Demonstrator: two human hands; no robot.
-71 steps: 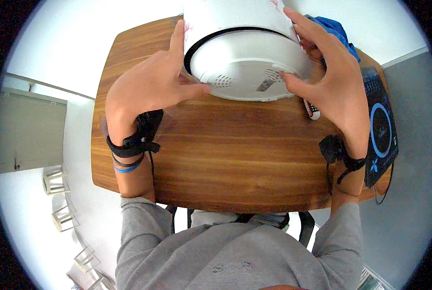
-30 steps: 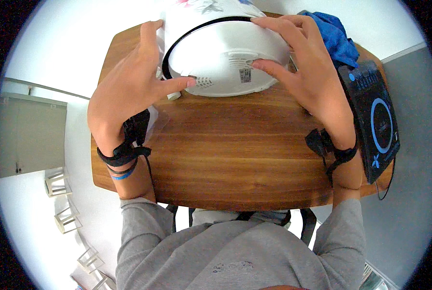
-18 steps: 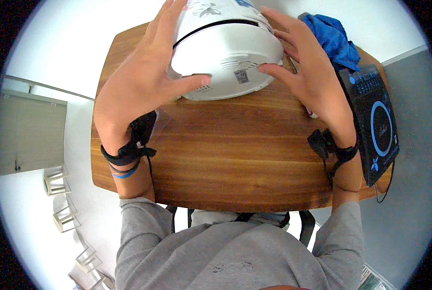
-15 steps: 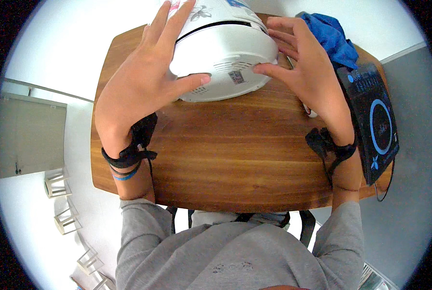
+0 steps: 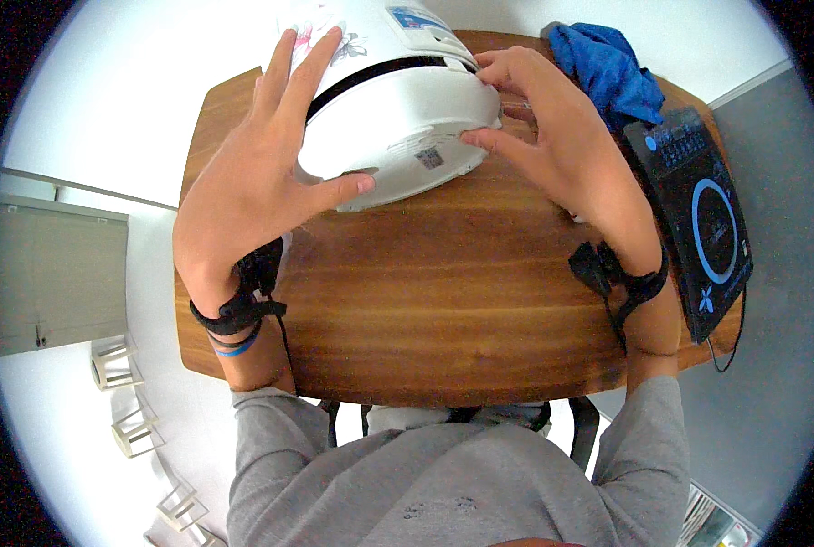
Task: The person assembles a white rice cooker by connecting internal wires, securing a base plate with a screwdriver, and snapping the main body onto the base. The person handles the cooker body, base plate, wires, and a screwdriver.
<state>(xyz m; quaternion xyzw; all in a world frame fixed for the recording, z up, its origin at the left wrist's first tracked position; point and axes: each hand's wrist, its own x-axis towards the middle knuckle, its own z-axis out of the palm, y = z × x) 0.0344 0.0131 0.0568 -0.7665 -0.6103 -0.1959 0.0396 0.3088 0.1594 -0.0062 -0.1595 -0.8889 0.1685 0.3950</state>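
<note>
A white rice cooker [image 5: 384, 114] with a flower print lies tipped at the far side of the table, its vented underside turned toward me. A dark gap runs along the seam between its base and its body. My left hand [image 5: 257, 178] grips the left side, fingers spread along the body and thumb on the underside. On the right, my right hand [image 5: 566, 146] has its fingertips at the end of the seam and its thumb on the edge of the underside. The top of the cooker is cut off by the picture's upper edge.
A black induction cooktop [image 5: 694, 219] with a blue ring lies along the table's right edge, its cord hanging down. Behind it is a crumpled blue cloth [image 5: 607, 73]. The wooden table [image 5: 443, 301] reaches to my body. Several stools [image 5: 133, 428] stand on the floor at left.
The cooker has shifted a little left in view and turned, and the dark gap at its seam looks wider. Both my hands have moved left with it, keeping their hold.
</note>
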